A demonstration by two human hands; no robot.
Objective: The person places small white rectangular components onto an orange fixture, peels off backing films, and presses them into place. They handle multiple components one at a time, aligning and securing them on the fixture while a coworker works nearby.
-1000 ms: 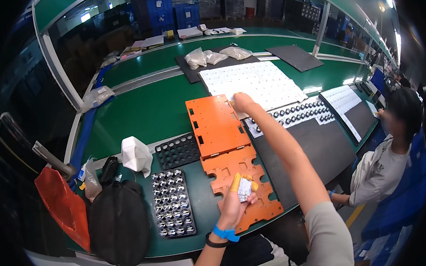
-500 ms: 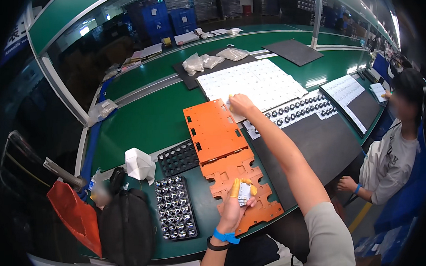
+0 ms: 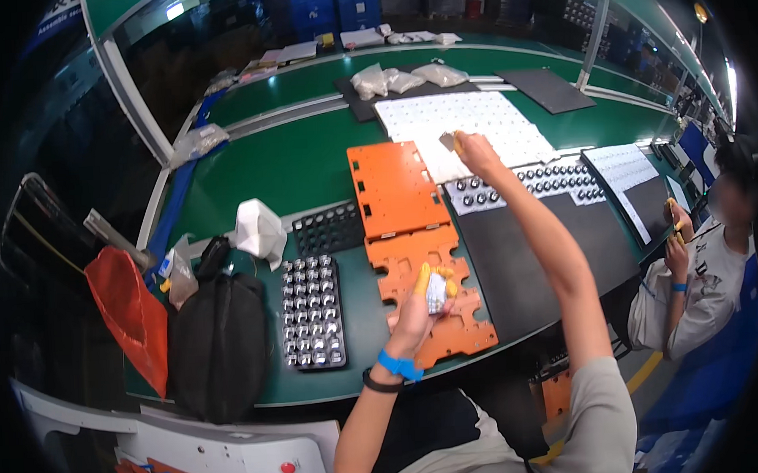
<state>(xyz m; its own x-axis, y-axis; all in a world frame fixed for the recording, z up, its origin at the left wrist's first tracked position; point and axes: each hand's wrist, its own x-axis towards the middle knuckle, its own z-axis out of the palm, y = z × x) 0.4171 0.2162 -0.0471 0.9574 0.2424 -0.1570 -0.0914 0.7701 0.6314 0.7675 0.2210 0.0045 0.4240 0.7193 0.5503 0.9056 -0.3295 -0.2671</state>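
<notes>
My left hand (image 3: 422,300), with yellow finger cots and a blue wristband, is closed on a small silvery part (image 3: 436,291) above an orange cut-out plate (image 3: 451,335). My right hand (image 3: 473,150) reaches far forward over a white dotted tray (image 3: 476,127) and pinches a small dark piece (image 3: 447,140). A second orange plate (image 3: 391,189) lies beyond the first. Left of my left hand sits a black tray of silvery round parts (image 3: 313,311). Under my right forearm runs a light tray of similar round parts (image 3: 546,183).
A dark mat (image 3: 537,263) covers the bench on the right. A black bag (image 3: 219,341), a red bag (image 3: 129,315) and a crumpled white bag (image 3: 259,232) sit at the left. Another person (image 3: 706,264) sits at the right edge. An empty black tray (image 3: 328,230) lies behind.
My right hand has lifted from the orange plate's far corner and moved forward over the white tray, now pinching a small piece. My left hand stays put with its part.
</notes>
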